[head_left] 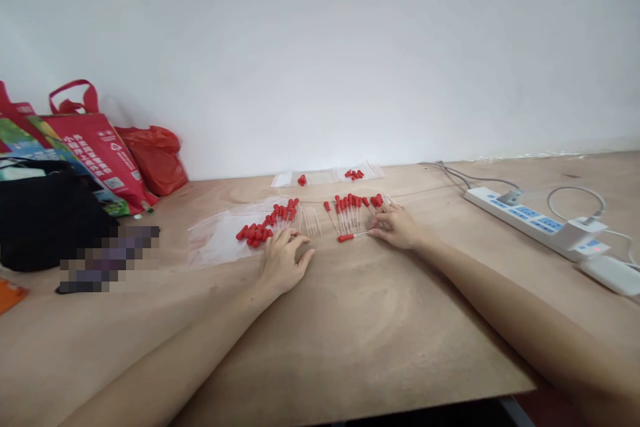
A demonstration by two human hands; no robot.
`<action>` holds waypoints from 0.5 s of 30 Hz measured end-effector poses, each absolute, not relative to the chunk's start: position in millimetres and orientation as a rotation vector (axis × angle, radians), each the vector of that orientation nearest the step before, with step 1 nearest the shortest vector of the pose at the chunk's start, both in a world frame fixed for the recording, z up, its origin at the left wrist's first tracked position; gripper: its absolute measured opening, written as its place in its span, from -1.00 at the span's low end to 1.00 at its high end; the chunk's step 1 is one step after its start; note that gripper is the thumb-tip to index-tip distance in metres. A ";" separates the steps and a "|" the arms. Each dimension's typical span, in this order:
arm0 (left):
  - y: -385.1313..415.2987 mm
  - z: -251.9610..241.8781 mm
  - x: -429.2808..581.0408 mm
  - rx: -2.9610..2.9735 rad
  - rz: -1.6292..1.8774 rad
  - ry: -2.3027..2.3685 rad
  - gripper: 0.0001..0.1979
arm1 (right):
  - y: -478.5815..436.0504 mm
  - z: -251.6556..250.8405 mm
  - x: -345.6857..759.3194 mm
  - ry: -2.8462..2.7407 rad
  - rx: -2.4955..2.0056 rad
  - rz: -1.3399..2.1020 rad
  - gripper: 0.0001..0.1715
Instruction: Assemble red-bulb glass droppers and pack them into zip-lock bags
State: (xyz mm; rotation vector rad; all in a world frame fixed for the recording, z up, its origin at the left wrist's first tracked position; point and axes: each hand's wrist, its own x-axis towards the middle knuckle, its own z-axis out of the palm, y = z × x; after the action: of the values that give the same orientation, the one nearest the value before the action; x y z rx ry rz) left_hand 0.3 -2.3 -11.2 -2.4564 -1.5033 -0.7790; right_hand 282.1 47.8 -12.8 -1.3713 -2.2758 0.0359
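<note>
My left hand (286, 260) lies palm down at the near side of a heap of red rubber bulbs (257, 233), its thumb and fingers apart. Its fingertips are partly hidden, and I see nothing held in it. Just beyond it lie several thin glass tubes (307, 220). The fingers of my right hand (397, 227) close on the tip of a glass dropper (350, 237), whose red bulb points left. Behind that dropper is a row of droppers (349, 213) with bulbs at the far end. A few more bulbs and tubes beside my right hand are partly covered by it.
A clear plastic bag (220, 237) lies left of the bulbs; another bag (327, 177) with bulbs and tubes is by the wall. Shopping bags (100, 153) and a black bag (50, 213) stand left. A power strip (530, 219) with cables and chargers lies right.
</note>
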 end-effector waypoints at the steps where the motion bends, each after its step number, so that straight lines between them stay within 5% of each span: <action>1: -0.9 -11.2 -1.1 -2.424 -0.773 -1.523 -0.85 | 46.8 -13.1 281.4 -2.321 -1.373 0.035 -0.76; 15: 1.6 -11.8 -5.3 -2.361 -0.735 -1.590 -0.85 | 51.6 -13.5 275.6 -1.774 -1.946 -0.011 -0.65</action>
State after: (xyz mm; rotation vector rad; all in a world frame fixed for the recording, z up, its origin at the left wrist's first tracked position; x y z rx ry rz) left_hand -5.3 1.6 -11.8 -2.3609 -1.5897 -0.7352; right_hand 275.6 51.6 -13.5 -1.9464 -1.7743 -0.0112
